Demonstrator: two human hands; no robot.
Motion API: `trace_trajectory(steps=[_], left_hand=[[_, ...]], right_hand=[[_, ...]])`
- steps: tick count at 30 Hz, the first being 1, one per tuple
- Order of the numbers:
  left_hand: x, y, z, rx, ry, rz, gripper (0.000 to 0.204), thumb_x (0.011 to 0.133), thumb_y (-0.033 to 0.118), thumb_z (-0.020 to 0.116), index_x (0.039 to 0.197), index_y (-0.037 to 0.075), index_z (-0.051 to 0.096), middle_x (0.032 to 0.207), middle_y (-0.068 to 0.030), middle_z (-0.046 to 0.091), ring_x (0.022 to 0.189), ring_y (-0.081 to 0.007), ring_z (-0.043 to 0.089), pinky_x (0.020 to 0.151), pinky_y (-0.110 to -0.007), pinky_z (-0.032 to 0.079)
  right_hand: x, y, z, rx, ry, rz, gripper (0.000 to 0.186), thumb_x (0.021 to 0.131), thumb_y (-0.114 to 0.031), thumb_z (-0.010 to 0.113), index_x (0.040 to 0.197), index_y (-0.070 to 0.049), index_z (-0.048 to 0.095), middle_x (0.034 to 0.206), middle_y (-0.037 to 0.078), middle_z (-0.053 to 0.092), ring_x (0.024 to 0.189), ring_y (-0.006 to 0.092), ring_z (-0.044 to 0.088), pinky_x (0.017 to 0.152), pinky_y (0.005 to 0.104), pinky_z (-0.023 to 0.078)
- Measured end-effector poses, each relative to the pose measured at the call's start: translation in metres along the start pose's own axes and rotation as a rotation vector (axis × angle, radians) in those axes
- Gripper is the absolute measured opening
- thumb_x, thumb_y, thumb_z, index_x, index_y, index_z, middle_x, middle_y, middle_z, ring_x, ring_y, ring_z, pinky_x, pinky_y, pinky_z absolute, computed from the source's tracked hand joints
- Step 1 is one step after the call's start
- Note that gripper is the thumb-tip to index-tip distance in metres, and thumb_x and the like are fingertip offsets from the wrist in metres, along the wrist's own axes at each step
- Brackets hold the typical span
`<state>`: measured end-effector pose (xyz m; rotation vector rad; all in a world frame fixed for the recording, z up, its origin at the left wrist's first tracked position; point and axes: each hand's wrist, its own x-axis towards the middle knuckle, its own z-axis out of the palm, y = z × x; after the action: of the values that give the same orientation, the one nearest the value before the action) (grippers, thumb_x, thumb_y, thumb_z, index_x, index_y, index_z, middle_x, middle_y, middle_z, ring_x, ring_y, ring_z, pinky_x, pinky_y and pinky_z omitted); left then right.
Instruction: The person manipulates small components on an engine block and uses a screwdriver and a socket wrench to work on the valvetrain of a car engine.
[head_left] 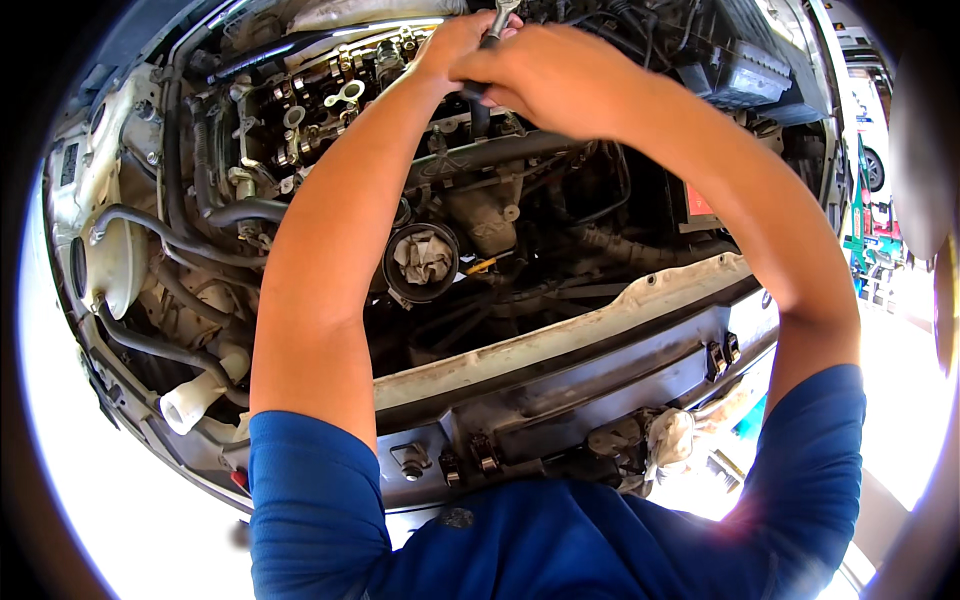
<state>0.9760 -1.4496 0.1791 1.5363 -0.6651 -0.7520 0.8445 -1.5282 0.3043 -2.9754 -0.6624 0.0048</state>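
Observation:
Both my arms reach over an opened engine bay, and my hands meet at its far middle. My right hand (570, 82) is closed around the dark grip of a chrome-and-black hand tool (492, 38), whose shiny end points up past the picture's top edge. Close against it, my left hand (453, 48) is closed at the same tool, its fingers partly hidden behind the right hand. Below the hands, the tool's working end cannot be made out. To their left lies the uncovered top of the engine (318, 105), with metal shafts and caps showing.
A round opening stuffed with crumpled paper (422, 258) sits between my forearms. Hoses (165, 235) and a white filler neck (192, 402) run along the left. A black box (750, 75) stands far right. The pale front crossbar (560, 335) spans the near side.

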Motion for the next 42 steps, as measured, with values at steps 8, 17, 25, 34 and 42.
trace_trajectory(steps=[8,17,25,34,42], left_hand=[[0.005,-0.014,-0.001,0.508,0.099,0.262,0.035,0.097,0.041,0.051,0.106,0.009,0.063,0.083,-0.0036,0.069,0.075,-0.0196,0.063,0.074,-0.035,0.049],[-0.008,-0.010,-0.009,0.481,0.119,0.201,0.028,0.097,0.033,0.052,0.106,0.008,0.063,0.092,-0.0055,0.071,0.083,-0.0194,0.067,0.077,-0.032,0.049],[0.002,-0.019,-0.012,0.271,0.037,0.097,0.035,0.099,0.040,0.047,0.109,0.011,0.062,0.104,-0.0012,0.069,0.092,-0.0141,0.062,0.081,-0.032,0.049],[0.003,-0.011,0.005,0.544,0.009,0.253,0.030,0.099,0.033,0.047,0.107,0.006,0.057,0.091,-0.0064,0.070,0.085,-0.0231,0.067,0.077,-0.037,0.050],[-0.006,-0.020,-0.012,0.459,0.077,0.142,0.028,0.100,0.034,0.046,0.107,0.010,0.058,0.092,-0.0049,0.071,0.082,-0.0254,0.065,0.076,-0.036,0.049]], right_hand=[[0.129,0.059,0.005,-0.030,0.242,0.274,0.044,0.080,-0.027,0.067,0.119,-0.009,0.059,0.111,0.017,0.065,0.102,0.0345,0.062,0.084,0.0451,0.051],[0.003,0.147,0.009,-0.173,0.099,0.540,0.033,0.092,-0.033,0.052,0.095,-0.004,0.066,0.079,0.021,0.064,0.081,0.0378,0.064,0.074,0.0459,0.051],[-0.033,-0.018,-0.004,0.050,-0.058,0.157,0.041,0.078,0.000,0.052,0.119,0.000,0.047,0.085,0.023,0.063,0.082,0.0385,0.065,0.070,0.0465,0.052],[0.159,0.089,0.017,-0.110,0.190,0.384,0.024,0.080,-0.018,0.059,0.093,-0.003,0.071,0.099,0.019,0.068,0.091,0.0348,0.067,0.076,0.0444,0.053],[0.015,0.156,0.022,-0.267,0.098,0.667,0.034,0.088,-0.032,0.055,0.087,-0.001,0.069,0.096,0.020,0.068,0.087,0.0361,0.065,0.077,0.0461,0.052]])
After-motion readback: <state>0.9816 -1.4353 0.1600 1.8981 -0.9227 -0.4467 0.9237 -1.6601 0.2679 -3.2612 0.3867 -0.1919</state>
